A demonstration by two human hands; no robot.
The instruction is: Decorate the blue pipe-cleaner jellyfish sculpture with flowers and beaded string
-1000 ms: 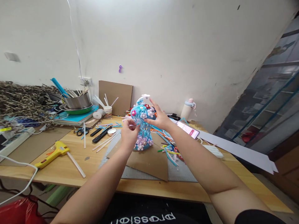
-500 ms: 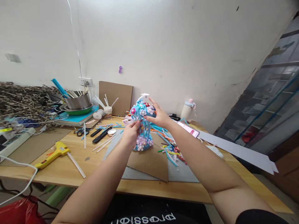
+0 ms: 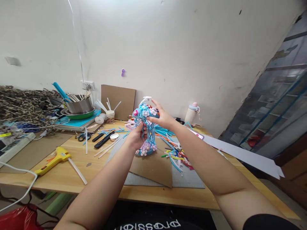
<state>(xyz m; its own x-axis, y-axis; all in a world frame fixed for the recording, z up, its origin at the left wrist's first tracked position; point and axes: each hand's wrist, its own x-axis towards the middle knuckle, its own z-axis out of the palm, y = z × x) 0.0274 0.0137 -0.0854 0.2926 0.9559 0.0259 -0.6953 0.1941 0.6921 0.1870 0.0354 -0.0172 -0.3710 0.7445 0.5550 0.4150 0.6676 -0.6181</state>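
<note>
A blue pipe-cleaner cage ornament [image 3: 146, 140] with small pink, white and red flowers stands on a brown cardboard sheet [image 3: 155, 166] in the middle of the wooden table [image 3: 72, 177]. My left hand [image 3: 137, 135] is closed around the blue strands on its left side. My right hand [image 3: 161, 117] pinches the flowered top from the right, with one finger raised. A white loop sticks up at the very top.
Loose coloured pipe cleaners [image 3: 176, 156] lie right of the ornament, by a phone [image 3: 198, 134] and a bottle [image 3: 191, 113]. To the left are a yellow glue gun [image 3: 51, 159], scissors [image 3: 82, 135], sticks, a metal bowl [image 3: 79, 104] and dry twigs [image 3: 24, 103].
My left hand has moved right and closed onto the ornament's strands. My right hand stays at the top. The view has shifted slightly.
</note>
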